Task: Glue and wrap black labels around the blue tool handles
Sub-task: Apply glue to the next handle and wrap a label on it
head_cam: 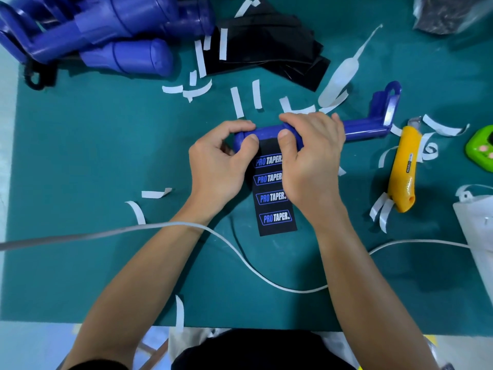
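**Soft label on a hard handle, both grips on the seam**

The blue tool handle (266,130) lies crosswise near the middle of the tabletop (80,182), with its bracket end pointing toward the right edge. The left grip (221,161) curls round the handle's rounded end. The right grip (312,156) wraps round the middle of the handle. Both thumbs press the top edge of the black label (274,206) against the plastic. The rest of the label trails flat toward the near edge.

The handle looks like rigid, light, smooth plastic, so it will probably roll easily and needs holding at both ends. The label looks thin, limp and glossy. It is likely to crease or go on crooked, so it is best held by its edges and kept taut while the handle turns.

The glued seam is hidden under the thumbs, so I cannot tell whether the glue has spread or whether the edge sits square. The right grip covers the label's right side and part of the printed logos. The pile of blue tools (106,36) in the far left corner is cut off by the frame.
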